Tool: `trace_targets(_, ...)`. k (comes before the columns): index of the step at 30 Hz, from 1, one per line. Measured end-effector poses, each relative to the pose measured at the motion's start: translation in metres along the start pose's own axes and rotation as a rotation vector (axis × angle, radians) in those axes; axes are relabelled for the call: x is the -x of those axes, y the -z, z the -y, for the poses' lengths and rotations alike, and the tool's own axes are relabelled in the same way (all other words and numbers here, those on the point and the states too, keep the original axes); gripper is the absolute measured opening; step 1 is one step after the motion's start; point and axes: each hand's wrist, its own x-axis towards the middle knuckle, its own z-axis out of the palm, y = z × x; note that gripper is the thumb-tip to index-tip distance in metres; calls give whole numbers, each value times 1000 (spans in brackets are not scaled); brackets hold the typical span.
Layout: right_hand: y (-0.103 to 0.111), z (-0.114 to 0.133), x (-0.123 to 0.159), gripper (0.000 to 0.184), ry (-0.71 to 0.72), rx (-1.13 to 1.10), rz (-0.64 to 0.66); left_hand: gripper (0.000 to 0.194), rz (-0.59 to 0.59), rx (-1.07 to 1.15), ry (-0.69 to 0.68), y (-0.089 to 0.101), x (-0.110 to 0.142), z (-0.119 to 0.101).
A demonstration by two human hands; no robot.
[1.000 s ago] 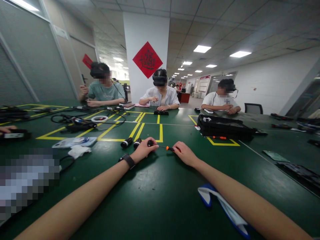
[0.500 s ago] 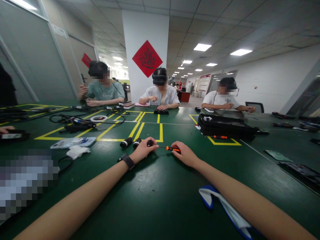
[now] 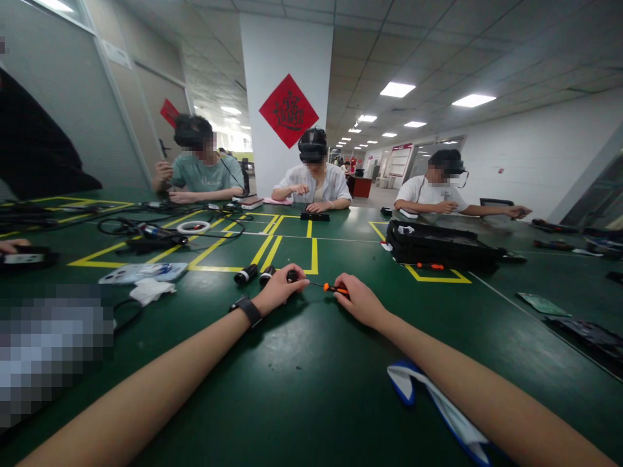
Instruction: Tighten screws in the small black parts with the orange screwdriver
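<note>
My left hand (image 3: 281,288), with a dark band on the wrist, is closed around a small black cylindrical part (image 3: 292,276), mostly hidden by the fingers. In my right hand (image 3: 357,298) is a screwdriver (image 3: 335,288) with an orange and black handle. Its thin shaft points left and reaches the fingertips of my left hand; I cannot tell whether the tip touches the part. Just left of my left hand lie two black cylinders with white rings, one (image 3: 246,274) in full view and the other (image 3: 267,276) partly behind the hand.
Black trays (image 3: 438,245) are stacked at the right, with an orange-handled tool (image 3: 430,266) before them. A blue-edged white cloth (image 3: 428,402) lies by my right forearm. Cables (image 3: 141,227), a crumpled tissue (image 3: 152,292) and a pale blue packet (image 3: 124,273) are at the left. Several people sit opposite.
My hands stay nearly in place, while the screwdriver handle has turned slightly in my right fingers. The person at the right has stretched an arm outward. A dark-clothed figure has entered at the far left.
</note>
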Motion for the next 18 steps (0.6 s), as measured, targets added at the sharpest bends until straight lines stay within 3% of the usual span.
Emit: trace_targets(18,-2,-8,-3,19,-26,-25,-55,23,10,24,-11,0,0,0)
